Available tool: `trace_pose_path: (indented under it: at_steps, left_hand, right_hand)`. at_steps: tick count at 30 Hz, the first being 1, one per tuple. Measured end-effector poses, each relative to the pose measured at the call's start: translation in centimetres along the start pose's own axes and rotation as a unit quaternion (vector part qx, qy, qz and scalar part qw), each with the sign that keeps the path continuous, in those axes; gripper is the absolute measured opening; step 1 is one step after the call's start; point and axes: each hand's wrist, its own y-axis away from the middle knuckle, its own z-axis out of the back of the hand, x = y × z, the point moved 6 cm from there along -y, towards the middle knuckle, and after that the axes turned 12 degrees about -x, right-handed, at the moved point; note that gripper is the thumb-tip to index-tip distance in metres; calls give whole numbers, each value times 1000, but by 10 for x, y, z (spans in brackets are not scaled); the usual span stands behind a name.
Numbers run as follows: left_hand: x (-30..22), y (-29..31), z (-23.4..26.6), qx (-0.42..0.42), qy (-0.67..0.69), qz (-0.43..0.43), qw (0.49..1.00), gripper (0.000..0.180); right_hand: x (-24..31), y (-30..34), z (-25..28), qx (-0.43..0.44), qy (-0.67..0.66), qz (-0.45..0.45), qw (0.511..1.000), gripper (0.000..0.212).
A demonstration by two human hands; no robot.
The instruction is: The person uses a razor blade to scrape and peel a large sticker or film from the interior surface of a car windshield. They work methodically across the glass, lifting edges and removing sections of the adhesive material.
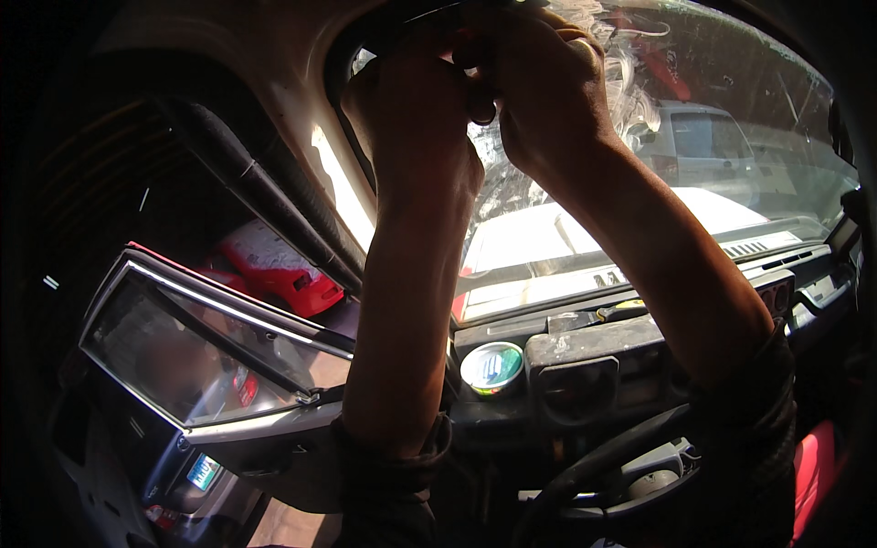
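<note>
Head view: dark sleeves (pixel 388 470) are bunching around the forearms, and the left hand (pixel 406 105) and right hand (pixel 553 87) are meeting in front of the windshield (pixel 786 119), at its upper left corner. Both hands are curling, fingers bent inward, but shade and the hands themselves are hiding how tightly they are closing and what, if anything, they are gripping; whether they are touching the corner's dark edge (pixel 343 59) I can't tell. A dark tip (pixel 481 111) is showing between the hands, too shadowed to identify. Well below the windshield, the wheel (pixel 603 454) is curving through shadow. Just below the windshield, the dash (pixel 598 342) is running across; a round tub (pixel 492 367) is resting on its left part, and a tool (pixel 617 313) with a yellow and black handle is lying near the glass. White smears (pixel 630 55) are streaking the windshield's upper part, beside the right hand. Left of the windshield, past a pale pillar (pixel 329 169), the door (pixel 265 422) is standing open. Beyond the windshield, a white hood (pixel 521 236) is glaring in sunlight, with a silver car (pixel 703 151) standing farther off. Left of the windshield, past the door, a red car (pixel 306 292) and a dark car (pixel 215 502) are standing.
</note>
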Motion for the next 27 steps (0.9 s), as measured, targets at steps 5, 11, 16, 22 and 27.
trace_pose_path:
  at_steps: [5, 11, 16, 22, 27]
  left_hand:
    - [3, 2, 5, 39, -60, 9, 997, 21]
    - [15, 14, 16, 12, -92, 59, 994, 27]
    - [21, 20, 26, -42, -113, 64, 991, 30]
    - [22, 19, 22, -18, -99, 51, 994, 29]
    - [17, 18, 16, -3, -87, 57, 995, 27]
  right_hand:
    - [3, 3, 0, 42, -13, 24, 999, 16]
    - [-1, 13, 12, -23, 81, -2, 996, 17]
    - [-10, 19, 18, -49, 86, -34, 995, 17]
    - [-10, 19, 19, -49, 85, -24, 995, 17]
    - [-8, 18, 15, -36, 71, -12, 997, 17]
